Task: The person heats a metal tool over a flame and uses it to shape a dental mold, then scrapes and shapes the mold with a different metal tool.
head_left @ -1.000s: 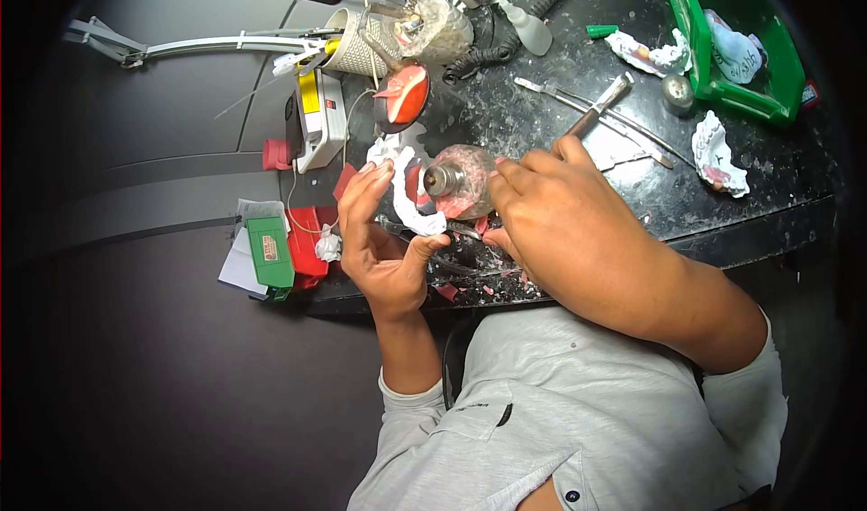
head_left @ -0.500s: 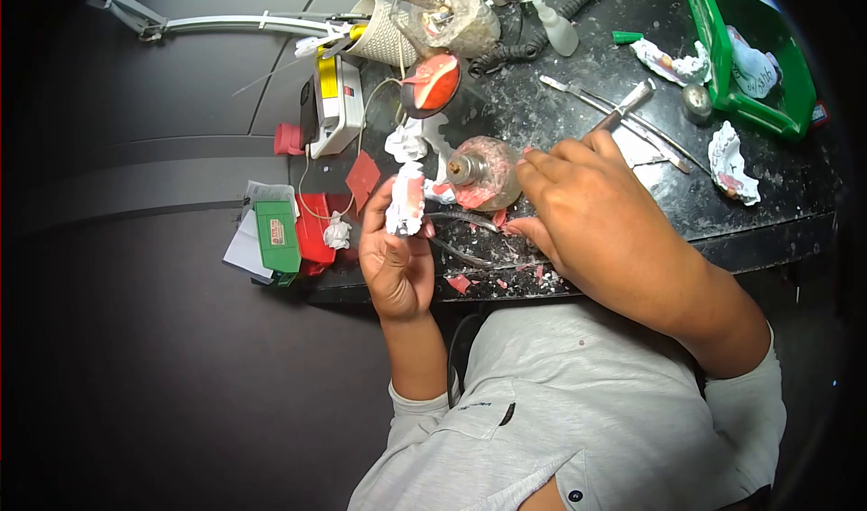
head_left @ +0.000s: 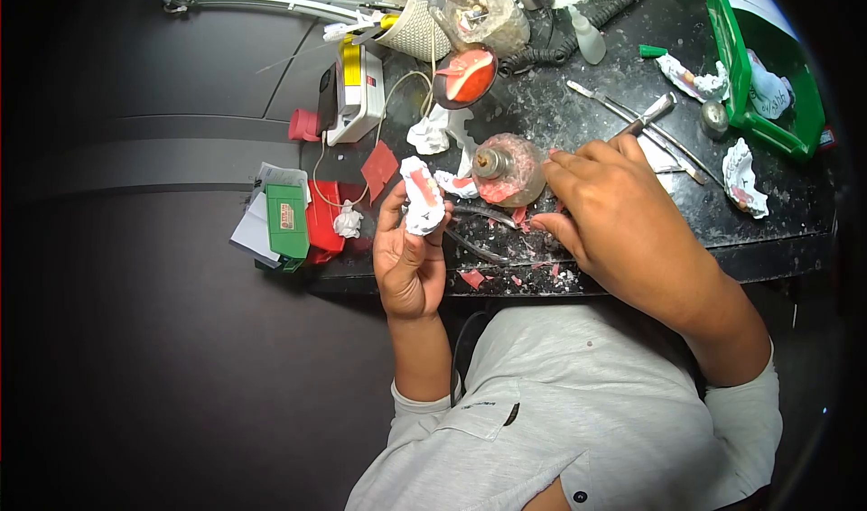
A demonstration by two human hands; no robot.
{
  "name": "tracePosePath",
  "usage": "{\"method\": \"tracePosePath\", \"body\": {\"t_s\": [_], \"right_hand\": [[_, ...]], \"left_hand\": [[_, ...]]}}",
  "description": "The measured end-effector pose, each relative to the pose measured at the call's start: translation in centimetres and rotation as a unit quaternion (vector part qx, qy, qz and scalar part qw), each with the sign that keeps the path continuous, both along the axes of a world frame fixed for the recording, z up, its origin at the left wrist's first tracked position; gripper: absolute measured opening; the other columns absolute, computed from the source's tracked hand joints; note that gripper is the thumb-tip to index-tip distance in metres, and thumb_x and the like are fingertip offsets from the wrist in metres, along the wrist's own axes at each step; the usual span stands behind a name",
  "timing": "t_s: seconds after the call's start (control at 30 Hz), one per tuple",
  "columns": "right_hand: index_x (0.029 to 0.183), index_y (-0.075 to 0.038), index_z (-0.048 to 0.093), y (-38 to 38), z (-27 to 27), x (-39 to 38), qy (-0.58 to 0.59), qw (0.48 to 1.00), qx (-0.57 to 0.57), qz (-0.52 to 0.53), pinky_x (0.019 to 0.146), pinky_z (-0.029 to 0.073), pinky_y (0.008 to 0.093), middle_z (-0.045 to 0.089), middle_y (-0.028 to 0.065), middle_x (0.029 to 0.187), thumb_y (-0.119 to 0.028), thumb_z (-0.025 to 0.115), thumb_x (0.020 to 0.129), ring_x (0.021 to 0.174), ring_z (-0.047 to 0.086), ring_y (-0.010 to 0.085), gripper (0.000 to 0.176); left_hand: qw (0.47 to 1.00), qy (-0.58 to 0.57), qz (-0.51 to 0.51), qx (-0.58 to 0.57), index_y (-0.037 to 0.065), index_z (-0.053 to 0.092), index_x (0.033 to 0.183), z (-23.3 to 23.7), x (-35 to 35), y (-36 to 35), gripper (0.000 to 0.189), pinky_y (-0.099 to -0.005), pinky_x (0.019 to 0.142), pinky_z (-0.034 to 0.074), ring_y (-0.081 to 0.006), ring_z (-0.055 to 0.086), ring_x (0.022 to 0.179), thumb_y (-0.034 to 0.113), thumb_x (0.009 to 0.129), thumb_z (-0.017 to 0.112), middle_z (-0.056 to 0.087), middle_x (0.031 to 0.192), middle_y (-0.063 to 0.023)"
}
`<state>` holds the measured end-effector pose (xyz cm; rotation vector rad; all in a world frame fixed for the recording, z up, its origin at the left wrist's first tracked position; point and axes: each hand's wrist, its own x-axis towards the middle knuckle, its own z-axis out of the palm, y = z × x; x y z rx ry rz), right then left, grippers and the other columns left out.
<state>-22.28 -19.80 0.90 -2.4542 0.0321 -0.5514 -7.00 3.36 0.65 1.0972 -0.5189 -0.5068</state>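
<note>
My left hand (head_left: 411,267) holds up a white plaster dental cast (head_left: 423,199) with pink wax and teeth along its ridge, pinched between thumb and fingers. My right hand (head_left: 610,199) is low over the bench, its fingers curled around the handle of a wax knife (head_left: 653,111). One metal end of the knife sticks out past the little-finger side; the rest is hidden under the hand. Close to my right fingertips stands a glass spirit lamp (head_left: 510,172), smeared with pink wax. Another piece of cast with pink wax (head_left: 458,184) lies just behind the held one.
Metal instruments (head_left: 614,109) lie beyond my right hand. Further right are a plaster piece (head_left: 742,181) and a green bin (head_left: 786,136). A pink wax sheet (head_left: 379,170), a white box (head_left: 364,100) and a round holder with red wax (head_left: 467,75) stand left. Wax scraps (head_left: 472,279) litter the front edge.
My left hand has turned the cast, so more of its pink ridge and teeth faces me. My right hand stays in place beside the lamp. The whole view has shifted slightly.
</note>
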Motion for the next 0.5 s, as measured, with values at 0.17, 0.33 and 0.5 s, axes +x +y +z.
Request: {"method": "tracePosePath", "body": {"t_s": [0.17,0.33,0.5], "right_hand": [[0.110,0.007,0.066,-0.1,0.2,-0.1,0.008,1.000,0.001,0.004,0.094,0.043,0.0411,0.071,0.0194,0.104,-0.018,0.074,0.088,0.099,0.062,0.0323,0.034],[0.110,0.007,0.066,-0.2,0.2,-0.2,0.005,1.000,0.002,0.005,0.094,0.043,0.0411,0.071,0.0191,0.104,-0.018,0.074,0.088,0.099,0.062,0.0321,0.034],[0.108,0.006,0.066,-0.2,0.2,-0.2,0.002,1.000,0.000,0.004,0.094,0.043,0.0412,0.070,0.0186,0.104,-0.018,0.075,0.087,0.099,0.062,0.0321,0.033]], "left_hand": [[0.998,-0.025,-0.049,0.010,0.001,0.031,0.153,-0.4,0.8,0.4,0.076,-0.0375,0.092,0.057,-0.0292,0.062,0.114,0.014,0.093,0.075,0.047,0.148,-0.0241],[0.998,-0.036,-0.041,0.010,0.002,0.029,0.155,-0.2,0.5,-0.1,0.077,-0.0333,0.084,0.056,-0.0254,0.061,0.105,0.010,0.093,0.073,0.046,0.150,-0.0233],[0.997,-0.075,0.001,0.036,0.001,0.032,0.153,-0.5,1.4,-0.5,0.073,-0.0340,0.084,0.057,-0.0259,0.064,0.104,0.006,0.093,0.073,0.048,0.147,-0.0238]]}}
